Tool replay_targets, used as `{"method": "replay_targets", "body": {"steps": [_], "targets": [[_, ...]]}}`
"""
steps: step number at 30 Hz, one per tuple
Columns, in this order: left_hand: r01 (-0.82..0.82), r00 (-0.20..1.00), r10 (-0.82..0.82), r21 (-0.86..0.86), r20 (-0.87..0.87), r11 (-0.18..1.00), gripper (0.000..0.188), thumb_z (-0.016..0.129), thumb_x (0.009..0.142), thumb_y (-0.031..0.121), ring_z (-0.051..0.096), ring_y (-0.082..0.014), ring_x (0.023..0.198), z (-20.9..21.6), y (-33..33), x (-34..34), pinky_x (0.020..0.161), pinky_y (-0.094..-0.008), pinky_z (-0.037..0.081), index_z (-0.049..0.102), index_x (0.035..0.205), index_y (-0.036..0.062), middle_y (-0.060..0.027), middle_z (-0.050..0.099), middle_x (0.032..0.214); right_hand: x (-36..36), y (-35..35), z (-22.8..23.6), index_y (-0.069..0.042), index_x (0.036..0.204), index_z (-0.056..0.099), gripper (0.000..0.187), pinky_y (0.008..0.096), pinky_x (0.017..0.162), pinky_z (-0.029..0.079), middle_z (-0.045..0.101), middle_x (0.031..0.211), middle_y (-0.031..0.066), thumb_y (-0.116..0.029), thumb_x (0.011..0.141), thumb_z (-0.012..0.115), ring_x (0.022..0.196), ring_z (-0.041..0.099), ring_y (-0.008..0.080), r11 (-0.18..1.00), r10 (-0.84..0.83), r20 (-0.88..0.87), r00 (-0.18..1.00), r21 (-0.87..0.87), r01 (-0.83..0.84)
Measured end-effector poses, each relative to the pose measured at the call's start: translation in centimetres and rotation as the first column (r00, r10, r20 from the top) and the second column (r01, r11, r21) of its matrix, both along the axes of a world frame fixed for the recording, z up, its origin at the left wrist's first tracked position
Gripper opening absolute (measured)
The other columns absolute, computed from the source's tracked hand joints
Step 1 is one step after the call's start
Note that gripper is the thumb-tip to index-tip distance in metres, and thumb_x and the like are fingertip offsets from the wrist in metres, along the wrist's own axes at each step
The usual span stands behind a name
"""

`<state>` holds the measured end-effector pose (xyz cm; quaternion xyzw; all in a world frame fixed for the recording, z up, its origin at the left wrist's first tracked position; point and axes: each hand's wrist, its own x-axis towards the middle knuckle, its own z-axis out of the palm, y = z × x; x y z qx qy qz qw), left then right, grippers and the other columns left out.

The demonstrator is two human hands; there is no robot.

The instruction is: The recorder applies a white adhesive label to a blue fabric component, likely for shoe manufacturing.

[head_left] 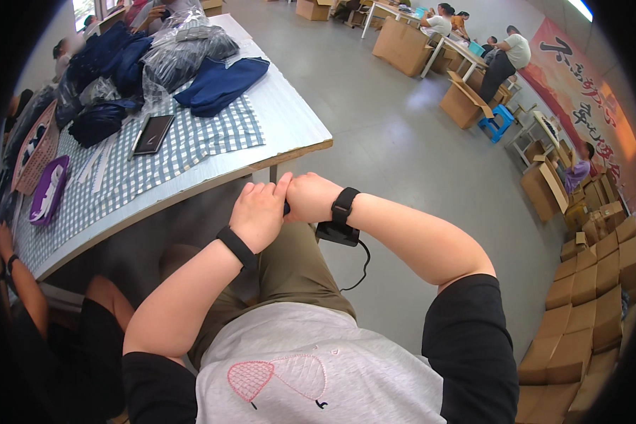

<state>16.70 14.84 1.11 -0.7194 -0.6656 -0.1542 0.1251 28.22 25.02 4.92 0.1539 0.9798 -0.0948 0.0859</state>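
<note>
My left hand [257, 215] and my right hand [311, 198] meet in front of me, just off the table's near edge. Both are closed, their fingers curled and touching. A sliver of something dark shows between them, too hidden to name. Each wrist wears a black strap. Below my right wrist is a black box-shaped device [338, 234] with a thin cable running down from it; whether my right hand touches it is hidden.
The white table [300, 127] carries a checked cloth [184, 152], a dark tray-like frame [152, 134], navy garments [222, 83], plastic-wrapped clothes [180, 60], a purple basket [49, 191] and a pink basket [37, 148]. A seated person is at my left. Stacked cartons [572, 318] line the right.
</note>
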Motion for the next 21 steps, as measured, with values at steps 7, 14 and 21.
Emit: {"method": "replay_targets", "body": {"steps": [7, 14, 21], "targets": [[0.0, 0.997, 0.004, -0.051, 0.081, 0.999, 0.073, 0.07, 0.072, 0.019, 0.058, -0.0222, 0.084, 0.6, 0.2, -0.4, 0.08, -0.0334, 0.04, 0.034, 0.134, 0.0065, -0.007, 0.061, 0.087, 0.6, -1.3, -1.7, 0.0, 0.091, 0.06, 0.036, 0.0388, 0.078, 0.043, 0.063, 0.083, 0.0124, -0.029, 0.071, 0.068, 0.084, 0.059, 0.0282, 0.968, -0.04, -0.363, 0.931, 0.217, 0.126], [0.008, 0.988, 0.015, -0.15, 0.152, 0.989, 0.077, 0.07, 0.07, 0.015, 0.058, -0.0237, 0.086, 0.8, 0.1, -0.6, 0.082, -0.0341, 0.04, 0.032, 0.136, 0.0056, -0.0079, 0.062, 0.089, 0.7, -1.7, -2.5, -0.001, 0.092, 0.06, 0.033, 0.0386, 0.078, 0.041, 0.061, 0.083, 0.0102, -0.027, 0.073, 0.066, 0.084, 0.057, 0.0267, 0.937, -0.006, -0.324, 0.946, 0.329, 0.119], [0.018, 0.991, -0.006, -0.088, 0.137, 0.996, 0.065, 0.063, 0.076, 0.015, 0.058, -0.0216, 0.086, -0.5, -0.2, -0.2, 0.082, -0.0327, 0.04, 0.036, 0.134, 0.0055, -0.0072, 0.061, 0.088, 0.4, -1.7, -2.5, -0.003, 0.088, 0.062, 0.028, 0.0407, 0.078, 0.043, 0.063, 0.085, 0.0115, -0.027, 0.073, 0.066, 0.083, 0.06, 0.0277, 0.973, -0.064, -0.161, 0.985, 0.208, 0.098]]}}
